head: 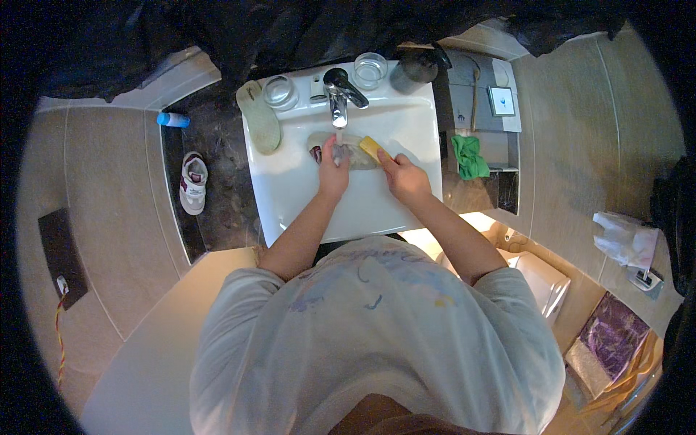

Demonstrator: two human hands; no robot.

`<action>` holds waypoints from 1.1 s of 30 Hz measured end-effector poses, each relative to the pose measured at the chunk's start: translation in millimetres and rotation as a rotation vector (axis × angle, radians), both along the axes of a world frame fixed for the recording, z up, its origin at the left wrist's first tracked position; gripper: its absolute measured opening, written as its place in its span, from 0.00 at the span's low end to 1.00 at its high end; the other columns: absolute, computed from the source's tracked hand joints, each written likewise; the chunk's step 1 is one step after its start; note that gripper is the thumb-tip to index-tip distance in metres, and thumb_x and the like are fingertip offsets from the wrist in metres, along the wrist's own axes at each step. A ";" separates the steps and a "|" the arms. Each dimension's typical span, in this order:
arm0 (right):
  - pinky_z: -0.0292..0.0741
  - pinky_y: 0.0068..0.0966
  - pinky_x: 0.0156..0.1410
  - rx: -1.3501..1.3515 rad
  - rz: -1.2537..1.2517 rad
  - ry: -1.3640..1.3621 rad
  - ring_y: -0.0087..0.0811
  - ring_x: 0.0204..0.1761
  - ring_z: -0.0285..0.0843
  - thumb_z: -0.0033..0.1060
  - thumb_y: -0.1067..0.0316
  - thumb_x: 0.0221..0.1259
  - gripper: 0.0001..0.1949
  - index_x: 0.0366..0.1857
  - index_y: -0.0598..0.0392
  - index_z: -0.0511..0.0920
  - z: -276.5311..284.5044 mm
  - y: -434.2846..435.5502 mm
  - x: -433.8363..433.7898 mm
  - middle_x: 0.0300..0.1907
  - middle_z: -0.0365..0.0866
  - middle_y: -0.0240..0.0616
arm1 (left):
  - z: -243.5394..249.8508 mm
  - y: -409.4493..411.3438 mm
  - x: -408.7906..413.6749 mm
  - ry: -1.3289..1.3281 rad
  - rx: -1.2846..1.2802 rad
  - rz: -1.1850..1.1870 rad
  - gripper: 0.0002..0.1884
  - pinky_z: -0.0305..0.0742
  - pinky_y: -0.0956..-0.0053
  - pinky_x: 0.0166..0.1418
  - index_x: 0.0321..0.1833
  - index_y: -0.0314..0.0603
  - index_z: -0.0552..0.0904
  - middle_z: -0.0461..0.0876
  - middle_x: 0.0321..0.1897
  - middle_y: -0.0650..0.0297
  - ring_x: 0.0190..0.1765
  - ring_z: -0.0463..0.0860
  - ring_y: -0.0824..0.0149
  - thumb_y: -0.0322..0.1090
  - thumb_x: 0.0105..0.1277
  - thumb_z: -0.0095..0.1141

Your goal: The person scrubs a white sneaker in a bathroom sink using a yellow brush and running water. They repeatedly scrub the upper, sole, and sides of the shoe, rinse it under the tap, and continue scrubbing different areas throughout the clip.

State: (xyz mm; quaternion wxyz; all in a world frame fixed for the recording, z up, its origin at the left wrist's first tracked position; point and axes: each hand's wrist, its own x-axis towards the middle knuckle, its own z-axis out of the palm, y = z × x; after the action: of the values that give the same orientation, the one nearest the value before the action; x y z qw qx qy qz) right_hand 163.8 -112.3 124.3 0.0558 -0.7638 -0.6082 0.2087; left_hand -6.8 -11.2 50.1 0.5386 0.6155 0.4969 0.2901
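A shoe (359, 156) lies on its side in the white sink (370, 201), under the chrome faucet (338, 103), from which water runs. My left hand (333, 168) grips the shoe near its left part, under the stream, with the fingers partly over it. In my right hand (405, 176) is a yellow brush (371, 148), its lower side against or just above the shoe's right end; its bristles are hidden. A pale insole (261, 119) rests on the sink's left rim. A second shoe (194, 184), white with maroon parts, stands on the dark counter at the left.
Two glass bowls (280, 92) (370, 70) and a dark container (413, 72) stand on the sink's back ledge. A blue and white bottle (173, 120) lies at the left. A green cloth (470, 157) hangs over a grey box (467, 109) at the right.
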 end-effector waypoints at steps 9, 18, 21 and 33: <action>0.82 0.44 0.45 -0.035 0.090 0.099 0.48 0.44 0.85 0.48 0.65 0.70 0.25 0.71 0.32 0.69 0.2 74.2 -40.8 0.47 0.79 0.45 | 22.6 15.7 10.7 -0.057 -0.085 0.097 0.57 0.65 0.66 0.73 0.83 0.52 0.35 0.60 0.74 0.49 0.71 0.69 0.52 0.11 0.58 0.56; 0.82 0.45 0.45 -0.188 -0.016 0.001 0.48 0.42 0.85 0.46 0.59 0.73 0.23 0.71 0.32 0.68 13.2 18.0 -5.6 0.45 0.80 0.45 | 24.4 18.7 9.8 -0.168 -0.164 0.138 0.58 0.63 0.65 0.74 0.83 0.54 0.37 0.56 0.75 0.49 0.71 0.65 0.52 0.14 0.57 0.59; 0.82 0.44 0.45 -0.043 0.064 0.048 0.47 0.41 0.85 0.50 0.61 0.69 0.23 0.69 0.35 0.71 -11.2 57.8 -33.3 0.41 0.82 0.45 | 18.4 15.3 9.6 -0.133 -0.167 0.113 0.58 0.60 0.65 0.76 0.83 0.54 0.37 0.55 0.75 0.48 0.71 0.65 0.51 0.17 0.57 0.62; 0.79 0.45 0.44 -0.167 -0.057 0.176 0.52 0.38 0.83 0.49 0.55 0.74 0.21 0.70 0.35 0.72 10.7 10.8 5.0 0.37 0.81 0.50 | 29.6 32.4 -18.0 0.109 -0.063 -0.320 0.51 0.72 0.59 0.68 0.82 0.49 0.48 0.75 0.65 0.39 0.67 0.76 0.46 0.34 0.61 0.70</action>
State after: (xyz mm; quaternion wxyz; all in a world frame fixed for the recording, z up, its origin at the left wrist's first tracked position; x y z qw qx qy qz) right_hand 168.8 -101.6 135.0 0.0511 -0.7615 -0.5595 0.3231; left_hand -24.8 21.2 79.7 0.5694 0.6843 0.4298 0.1512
